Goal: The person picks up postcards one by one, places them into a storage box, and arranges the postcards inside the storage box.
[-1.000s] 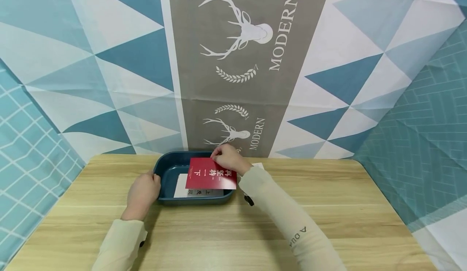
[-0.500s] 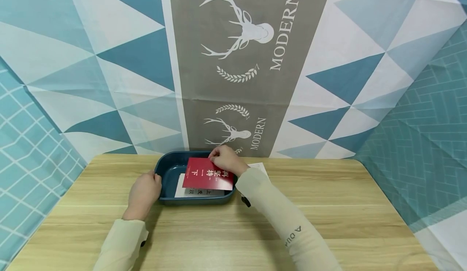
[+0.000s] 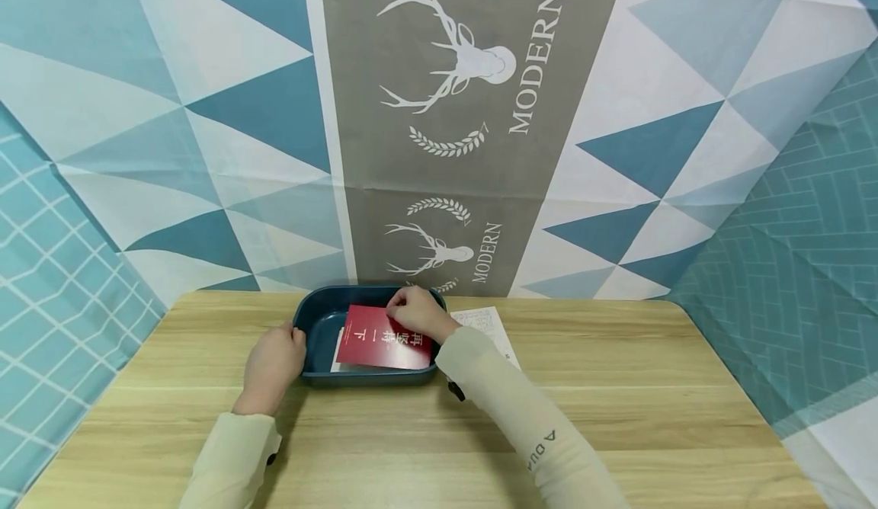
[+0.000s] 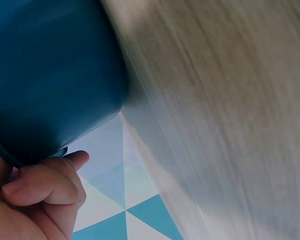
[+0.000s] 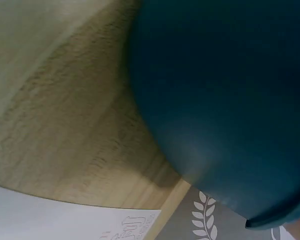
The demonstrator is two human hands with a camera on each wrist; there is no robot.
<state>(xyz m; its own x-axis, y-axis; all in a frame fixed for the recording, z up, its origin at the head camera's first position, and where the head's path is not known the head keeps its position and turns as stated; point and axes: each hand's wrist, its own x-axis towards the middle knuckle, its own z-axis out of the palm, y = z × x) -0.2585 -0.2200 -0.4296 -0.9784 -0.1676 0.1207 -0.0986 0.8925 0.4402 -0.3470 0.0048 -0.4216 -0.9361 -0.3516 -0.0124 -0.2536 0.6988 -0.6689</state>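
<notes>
A dark blue rectangular tub [image 3: 318, 341] with rounded corners stands on the table near the back wall. My left hand [image 3: 273, 358] grips its left rim; in the left wrist view the curled fingers [image 4: 45, 185] close on the rim beside the tub's outer wall [image 4: 55, 70]. My right hand [image 3: 420, 312] reaches over the right rim and pinches the upper edge of a red card [image 3: 370, 341] with white characters. The card lies tilted inside the tub, over a white card [image 3: 340, 364] that shows only as a strip. In the right wrist view the tub's side [image 5: 215, 110] fills much of the frame.
A white printed sheet [image 3: 490, 326] lies on the wooden table [image 3: 411, 440] just right of the tub, partly under my right forearm. Behind the table hangs a patterned cloth [image 3: 439, 151] with deer heads and triangles.
My right hand has moved slightly left and down with the red card, which now sits lower in the tub and covers more of the white card. The left hand keeps its grip.
</notes>
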